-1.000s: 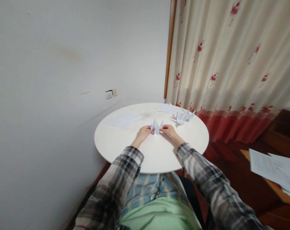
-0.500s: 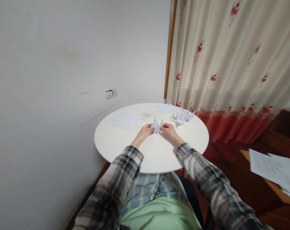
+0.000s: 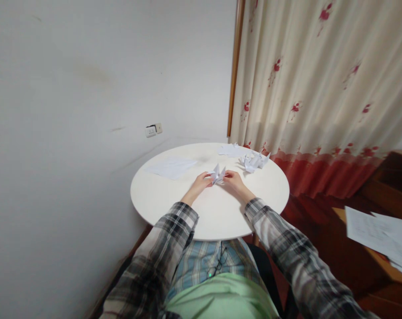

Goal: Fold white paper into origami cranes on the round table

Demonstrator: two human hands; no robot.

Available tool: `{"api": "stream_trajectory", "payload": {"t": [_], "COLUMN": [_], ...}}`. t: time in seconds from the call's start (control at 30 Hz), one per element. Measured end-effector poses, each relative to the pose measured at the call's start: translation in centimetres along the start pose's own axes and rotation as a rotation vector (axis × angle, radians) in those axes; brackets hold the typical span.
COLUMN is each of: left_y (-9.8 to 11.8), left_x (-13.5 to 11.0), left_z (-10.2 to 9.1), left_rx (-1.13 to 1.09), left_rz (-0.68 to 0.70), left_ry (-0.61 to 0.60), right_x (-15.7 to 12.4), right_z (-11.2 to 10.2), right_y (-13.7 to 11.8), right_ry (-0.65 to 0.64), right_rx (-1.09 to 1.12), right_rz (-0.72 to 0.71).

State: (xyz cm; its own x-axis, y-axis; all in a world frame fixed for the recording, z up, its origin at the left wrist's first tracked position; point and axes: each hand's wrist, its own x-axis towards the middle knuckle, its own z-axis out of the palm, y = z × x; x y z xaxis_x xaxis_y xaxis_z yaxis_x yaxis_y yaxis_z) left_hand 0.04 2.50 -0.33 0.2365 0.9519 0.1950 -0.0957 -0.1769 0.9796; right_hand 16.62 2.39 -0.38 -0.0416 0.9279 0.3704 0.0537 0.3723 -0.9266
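L hand (image 3: 201, 181) & R hand (image 3: 233, 179) both pinch paper crane (image 3: 217, 173) at mid surface (image 3: 217, 217). Looks near done, wings up. Folded cranes (image 3: 254, 161) behind; flat sheet (image 3: 172, 167) unfolded.

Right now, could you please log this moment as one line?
left hand: grips folded paper figure | right hand: grips its other side | pile of folded figures: far right | flat sheet: far left

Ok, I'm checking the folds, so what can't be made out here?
Head view:
folded paper: creases too small; left hand and right hand cover its sides.
paper pile: too small to count.
loose sheets: cut off by the right edge.
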Motion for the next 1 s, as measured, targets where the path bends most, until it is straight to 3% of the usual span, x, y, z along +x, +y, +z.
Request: {"api": "stream_trajectory", "payload": {"t": [0.33, 0.83, 1.0], "left_y": [-0.23, -0.3, 0.37], "left_x": [0.13, 0.38, 0.08], "left_z": [-0.22, -0.13, 0.23], "left_rx": [0.002, -0.062, -0.112], "left_rz": [0.03, -0.002, -0.015], "left_ry": [-0.006, 0.008, -0.019], "right_x": [-0.02, -0.05, -0.15], "right_z": [0.14, 0.05, 0.1], "right_y": [0.84, 0.32, 0.01], "right_ry": [-0.038, 0.025, 0.037], "right_rx": [0.039, -0.079, 0.021], "right_rz": [0.048, 0.027, 0.041]}}
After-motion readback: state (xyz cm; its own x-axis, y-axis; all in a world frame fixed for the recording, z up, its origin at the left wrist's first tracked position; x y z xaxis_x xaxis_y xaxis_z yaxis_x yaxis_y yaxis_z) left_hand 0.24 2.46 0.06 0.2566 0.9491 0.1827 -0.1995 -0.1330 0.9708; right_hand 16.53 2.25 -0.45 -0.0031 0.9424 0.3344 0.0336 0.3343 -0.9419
